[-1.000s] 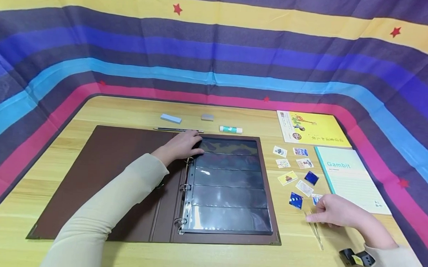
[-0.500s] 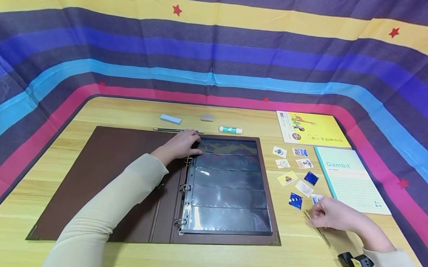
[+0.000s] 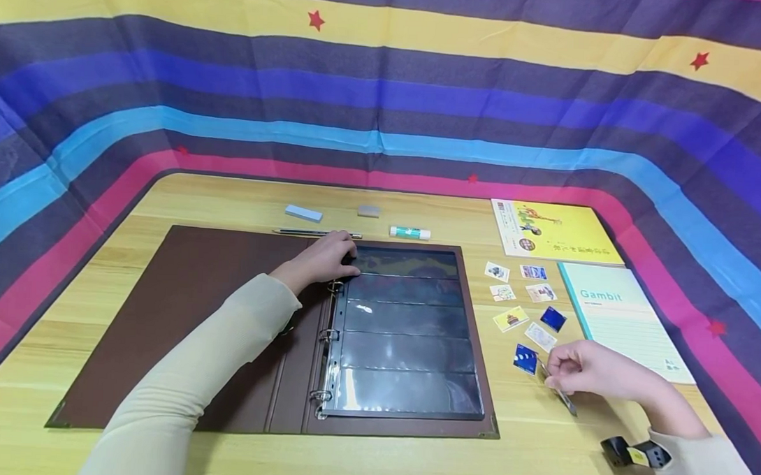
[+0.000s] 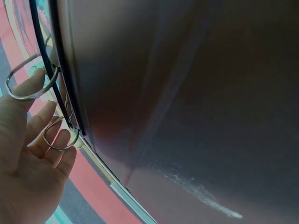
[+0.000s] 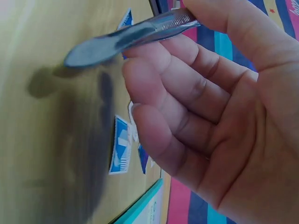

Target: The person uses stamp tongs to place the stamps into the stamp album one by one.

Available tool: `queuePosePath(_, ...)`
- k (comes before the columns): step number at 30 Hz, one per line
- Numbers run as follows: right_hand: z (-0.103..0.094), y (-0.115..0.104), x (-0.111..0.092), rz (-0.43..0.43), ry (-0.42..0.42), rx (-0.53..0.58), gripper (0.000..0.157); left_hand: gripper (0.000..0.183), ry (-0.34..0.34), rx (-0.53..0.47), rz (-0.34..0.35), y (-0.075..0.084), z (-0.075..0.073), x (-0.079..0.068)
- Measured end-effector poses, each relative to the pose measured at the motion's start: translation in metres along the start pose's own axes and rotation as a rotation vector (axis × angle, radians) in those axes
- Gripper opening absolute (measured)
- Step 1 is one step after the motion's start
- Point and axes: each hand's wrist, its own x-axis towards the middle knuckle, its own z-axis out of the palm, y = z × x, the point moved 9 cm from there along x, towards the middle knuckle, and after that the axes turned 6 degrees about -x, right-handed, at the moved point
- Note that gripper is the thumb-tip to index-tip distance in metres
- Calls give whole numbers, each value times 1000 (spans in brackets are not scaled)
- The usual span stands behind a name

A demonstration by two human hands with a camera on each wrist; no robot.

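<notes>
My left hand (image 3: 323, 261) rests at the upper left of the clear pocket page (image 3: 409, 315) in an open brown binder (image 3: 240, 295). In the left wrist view its fingers lie spread beside the metal rings (image 4: 60, 134). My right hand (image 3: 592, 371) pinches metal tweezers (image 5: 131, 39) between thumb and fingers, low over the table. In the head view the tweezers' far end is close to a blue stamp (image 3: 525, 358); whether they touch cannot be told. Several more stamps, including a dark blue one (image 3: 553, 318) and a yellow one (image 3: 511, 318), lie beyond.
A Gambit notebook (image 3: 623, 316) and a yellow book (image 3: 563, 230) lie at the right. Behind the binder are a pencil (image 3: 299, 232), a light blue block (image 3: 304, 212), a grey eraser (image 3: 368, 211) and a glue stick (image 3: 409, 233). A striped cloth (image 3: 385, 112) surrounds the table.
My right hand has turned the tweezers and moved them slightly up toward the blue stamp. The stamp partly seen beside that hand is now hidden. My left hand has stayed in place.
</notes>
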Motion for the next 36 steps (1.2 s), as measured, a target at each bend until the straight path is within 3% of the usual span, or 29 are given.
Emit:
queuePosePath(10,-16,-1,10,17,56,-35,5,50,-7,-32,-15,-5,4,5)
queuePosePath(15,-31,4,16,46,96,-25,10,44,-18,-95,-53,-9,5,9)
queuePosePath(23,-61,15,24,123,205,-38,21,33,-6,-64,-72,-8,4,15)
queuePosePath(32,-72,29,33,191,245,20,27,25,1,-29,-95,-9,2,19)
queuePosePath(36,-77,32,36,194,272,-12,25,21,-1,-39,-105,-10,3,20)
